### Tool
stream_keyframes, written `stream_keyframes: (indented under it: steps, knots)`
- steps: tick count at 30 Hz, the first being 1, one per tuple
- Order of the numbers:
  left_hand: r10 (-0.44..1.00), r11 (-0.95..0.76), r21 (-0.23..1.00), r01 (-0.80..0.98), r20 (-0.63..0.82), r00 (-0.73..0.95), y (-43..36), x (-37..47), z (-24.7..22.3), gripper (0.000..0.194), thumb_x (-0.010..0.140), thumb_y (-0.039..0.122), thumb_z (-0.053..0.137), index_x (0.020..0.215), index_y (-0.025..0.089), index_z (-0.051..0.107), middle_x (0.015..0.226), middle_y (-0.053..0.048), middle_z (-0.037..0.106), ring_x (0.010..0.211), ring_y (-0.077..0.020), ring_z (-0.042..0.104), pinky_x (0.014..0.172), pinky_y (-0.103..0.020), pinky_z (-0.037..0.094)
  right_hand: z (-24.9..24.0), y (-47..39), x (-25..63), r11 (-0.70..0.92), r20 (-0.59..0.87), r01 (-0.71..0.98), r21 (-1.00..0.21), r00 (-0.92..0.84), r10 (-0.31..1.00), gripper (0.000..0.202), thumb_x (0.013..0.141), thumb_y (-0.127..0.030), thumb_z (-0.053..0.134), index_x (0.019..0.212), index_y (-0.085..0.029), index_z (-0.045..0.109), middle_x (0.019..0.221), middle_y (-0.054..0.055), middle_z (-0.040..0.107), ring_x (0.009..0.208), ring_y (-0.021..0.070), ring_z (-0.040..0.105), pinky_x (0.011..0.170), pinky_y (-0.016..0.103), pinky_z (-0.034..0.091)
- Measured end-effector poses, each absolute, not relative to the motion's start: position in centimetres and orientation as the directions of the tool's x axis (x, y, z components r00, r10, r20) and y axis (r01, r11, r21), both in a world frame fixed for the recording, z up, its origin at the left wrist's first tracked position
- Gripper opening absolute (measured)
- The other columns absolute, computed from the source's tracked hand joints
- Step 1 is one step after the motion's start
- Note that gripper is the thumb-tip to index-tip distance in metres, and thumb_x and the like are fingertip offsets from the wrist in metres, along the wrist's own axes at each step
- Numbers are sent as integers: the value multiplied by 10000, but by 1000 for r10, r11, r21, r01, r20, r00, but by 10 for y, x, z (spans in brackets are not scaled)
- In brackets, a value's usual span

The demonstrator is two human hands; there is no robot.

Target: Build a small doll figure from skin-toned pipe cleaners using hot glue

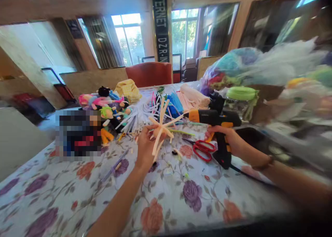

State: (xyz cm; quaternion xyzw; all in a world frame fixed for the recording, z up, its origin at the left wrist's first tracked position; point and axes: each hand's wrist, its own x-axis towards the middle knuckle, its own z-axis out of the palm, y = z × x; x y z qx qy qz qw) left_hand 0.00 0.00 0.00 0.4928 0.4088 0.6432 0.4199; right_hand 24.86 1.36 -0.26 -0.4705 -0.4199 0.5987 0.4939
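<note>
My left hand (147, 143) is closed around a peach-coloured figure of pipe cleaners (161, 128), whose fuzzy stems spread out like a star. In my right hand (229, 138) is a black and orange glue gun (204, 116), gripped by its handle. Its nozzle points left and ends close to the tip of one peach stem; whether they touch I cannot tell. Red-handled scissors (203, 150) lie on the table just left of the glue gun's handle. Small cut bits (177, 152) are scattered below the peach figure.
A floral tablecloth (103, 199) covers the table. White pipe cleaners (137, 114), blue ones (175, 103) and a peach bundle (193, 98) lie behind my hands. Colourful dolls (106, 105) are piled at the left. A green-lidded jar (240, 98) and plastic bags (275, 64) stand at the right.
</note>
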Motion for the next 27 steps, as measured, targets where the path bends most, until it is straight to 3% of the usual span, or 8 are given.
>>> stream_keyframes:
  steps: [17, 27]
  knots:
    - [944, -307, 943, -128, 285, -164, 0, 2, 1, 408, 538, 279, 787, 853, 181, 546, 792, -8, 657, 750, -153, 632, 704, -280, 478, -6, 14, 249, -102, -87, -129, -986, -120, 989, 156, 659, -303, 648, 572, -174, 657, 631, 25, 621, 620, 136, 570, 637, 250, 443]
    - [947, -305, 946, -113, 289, -144, 2, 3, -3, 421, 534, 279, 788, 863, 181, 546, 785, -8, 658, 745, -151, 621, 685, -271, 466, -3, 11, 246, -50, -43, -56, -997, -107, 993, 194, 669, -321, 643, 554, -165, 649, 606, 15, 623, 527, 108, 525, 560, 252, 405]
